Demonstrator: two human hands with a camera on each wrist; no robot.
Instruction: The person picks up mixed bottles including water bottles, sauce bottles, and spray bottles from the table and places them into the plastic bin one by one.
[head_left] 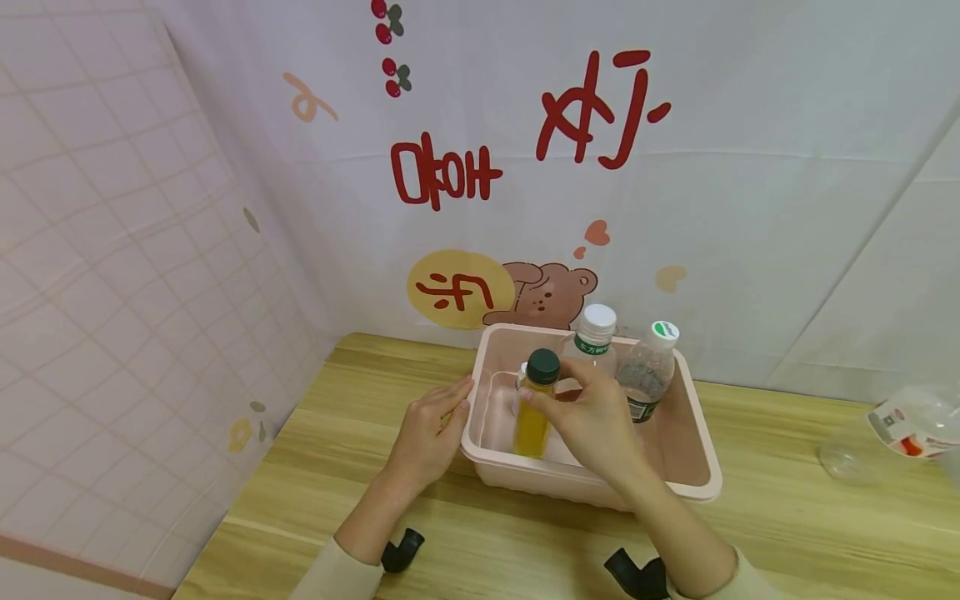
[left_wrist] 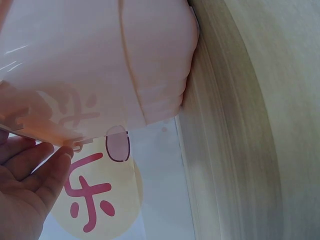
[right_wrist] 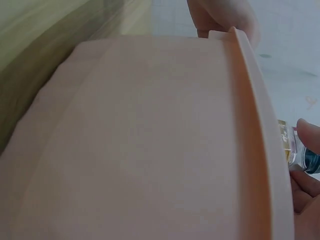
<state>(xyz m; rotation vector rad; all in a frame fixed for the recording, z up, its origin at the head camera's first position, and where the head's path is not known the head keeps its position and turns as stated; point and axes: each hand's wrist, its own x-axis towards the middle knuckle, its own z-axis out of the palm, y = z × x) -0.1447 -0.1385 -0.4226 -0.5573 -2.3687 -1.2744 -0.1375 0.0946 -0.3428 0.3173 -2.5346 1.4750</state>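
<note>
My right hand (head_left: 596,421) pinches a small bottle of yellow liquid (head_left: 532,429) with a dark green cap, close below the cap. The bottle stands nearly upright inside a pale pink plastic bin (head_left: 555,483), towards its left end. In the right wrist view, the bin's wall hides most of the bottle, while the thumb and fingers show at the right edge. Against the bin's left rim rests my left hand (head_left: 427,429), its fingers extended. The left wrist view has those fingertips (left_wrist: 62,157) touching the rim from outside.
Inside the bin are a clear bottle with a white cap (head_left: 598,318) and a leaning clear bottle with a green-and-white cap (head_left: 647,375). A large clear bottle (head_left: 911,425) lies on the wooden table (head_left: 765,492) at right. Behind stands a printed cloth wall (head_left: 750,233).
</note>
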